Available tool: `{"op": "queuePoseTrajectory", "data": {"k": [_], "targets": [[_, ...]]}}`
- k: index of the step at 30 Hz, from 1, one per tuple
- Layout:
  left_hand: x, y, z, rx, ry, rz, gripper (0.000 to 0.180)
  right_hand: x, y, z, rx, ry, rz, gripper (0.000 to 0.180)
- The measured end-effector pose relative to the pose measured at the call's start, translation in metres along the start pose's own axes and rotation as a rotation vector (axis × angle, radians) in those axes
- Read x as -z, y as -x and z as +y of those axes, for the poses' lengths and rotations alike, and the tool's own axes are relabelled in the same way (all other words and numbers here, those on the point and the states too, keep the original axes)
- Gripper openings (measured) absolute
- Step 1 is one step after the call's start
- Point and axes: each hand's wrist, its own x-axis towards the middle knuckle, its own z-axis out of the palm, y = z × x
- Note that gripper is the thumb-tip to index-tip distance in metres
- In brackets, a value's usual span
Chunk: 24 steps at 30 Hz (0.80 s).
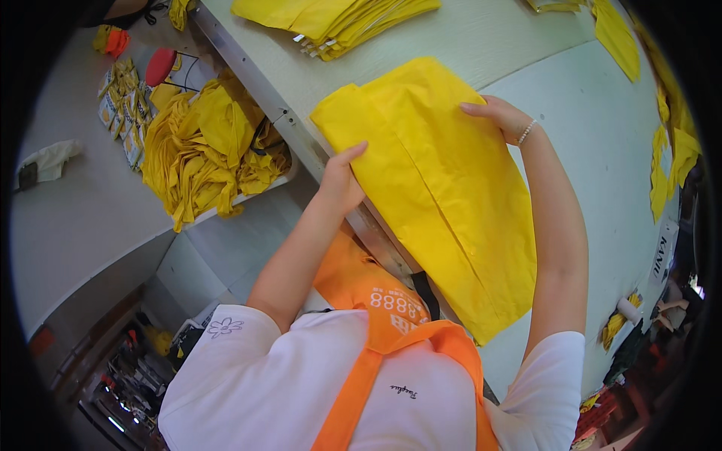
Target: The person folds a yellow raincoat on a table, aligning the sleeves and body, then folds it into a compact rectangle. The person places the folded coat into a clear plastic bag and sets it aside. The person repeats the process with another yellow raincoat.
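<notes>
Showing bright yellow, broad cloth (430, 180), faint creases, long slanting line.

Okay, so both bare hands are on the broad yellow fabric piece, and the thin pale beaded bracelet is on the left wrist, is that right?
Not quite: in the head view, the thin pale beaded bracelet is on the wrist of the right hand, not the left. The left hand and right hand are indeed both on the broad yellow fabric piece.

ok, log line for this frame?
left hand: holds yellow cloth, left edge | right hand: holds same cloth, upper right | thumbs on top | yellow stack: farther up table
</notes>
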Motion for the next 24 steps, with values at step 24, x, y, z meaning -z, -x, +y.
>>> {"op": "queuePoseTrajectory", "data": {"k": [24], "targets": [[-0.010,0.005,-0.023,-0.761,-0.577,0.410,0.060,-0.014,0.025,-0.015,0.350,0.536,0.146,0.051]]}}
